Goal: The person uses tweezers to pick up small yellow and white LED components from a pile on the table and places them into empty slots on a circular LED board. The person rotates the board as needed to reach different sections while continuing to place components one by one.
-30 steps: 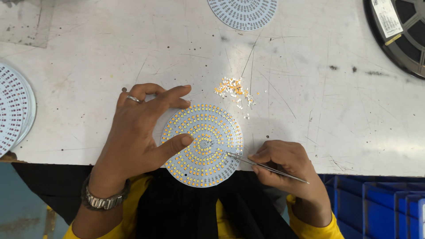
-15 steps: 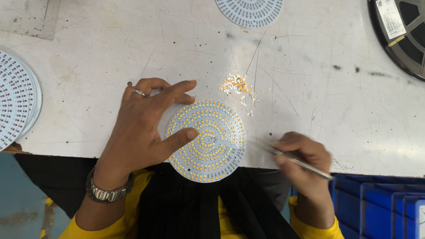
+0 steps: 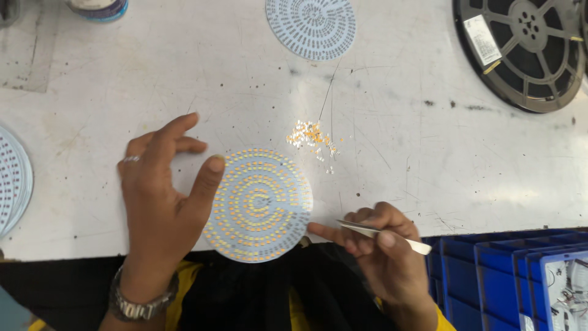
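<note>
So the left hand (image 3: 162, 202) has just lifted its fingers off the round LED board (image 3: 258, 205) and hangs open at the board's left edge, while the right hand (image 3: 383, 254) has pulled its tweezers (image 3: 383, 236) back, pinched, just right of it, so that placement looks done. Count-wise: one populated board at the table's near edge, one bare board (image 3: 311, 27) far above it, a stack of boards (image 3: 12, 184) well left, one little pile of loose LED chips (image 3: 312, 138) just above-right, one reel (image 3: 527, 49) far upper right.

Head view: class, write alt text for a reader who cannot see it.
A left hand rests against a round LED board at a white table's edge, while the right hand holds tweezers beside it. Loose chips, another board and a black reel lie beyond.
</note>
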